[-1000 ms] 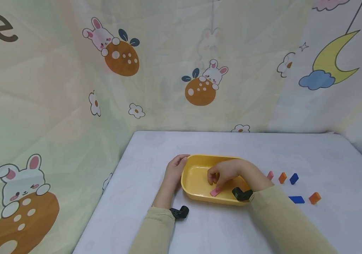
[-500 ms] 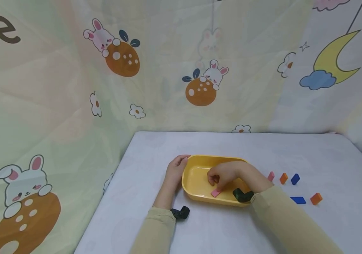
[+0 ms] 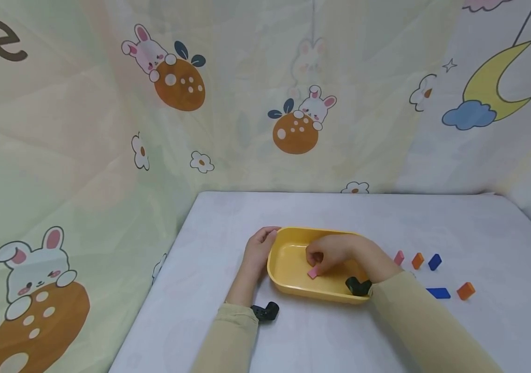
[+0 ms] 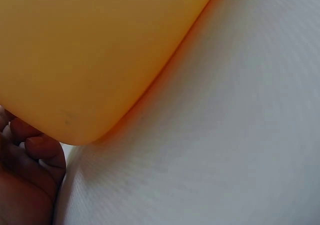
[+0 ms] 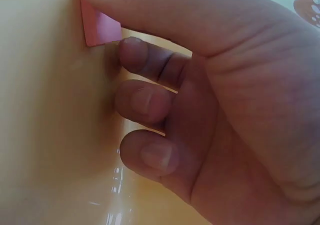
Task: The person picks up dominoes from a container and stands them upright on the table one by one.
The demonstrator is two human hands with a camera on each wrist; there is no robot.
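A yellow plastic tray (image 3: 293, 292) with rounded corners lies on the table. At its left end my left hand (image 3: 257, 249) holds the far corner; in the left wrist view its curled fingers (image 4: 40, 147) meet the outer wall. Inside the tray, my right hand (image 3: 335, 253) pinches a small flat pink block (image 3: 312, 272). The right wrist view shows the thumb (image 5: 150, 10) over the pink block (image 5: 102, 30), with other fingers curled below it. The index finger's contact is hard to make out.
Right of the tray, several small blocks lie on the white table (image 3: 493, 331): a pink one (image 3: 399, 257), an orange one (image 3: 417, 260), a blue one (image 3: 435, 262), a flat blue one (image 3: 439, 293) and another orange one (image 3: 466, 290). The right sleeve (image 3: 426, 321) passes close by.
The pink block in the tray has shifted slightly away from the person and to the left, together with the right fingers. The left hand and tray have stayed in place.
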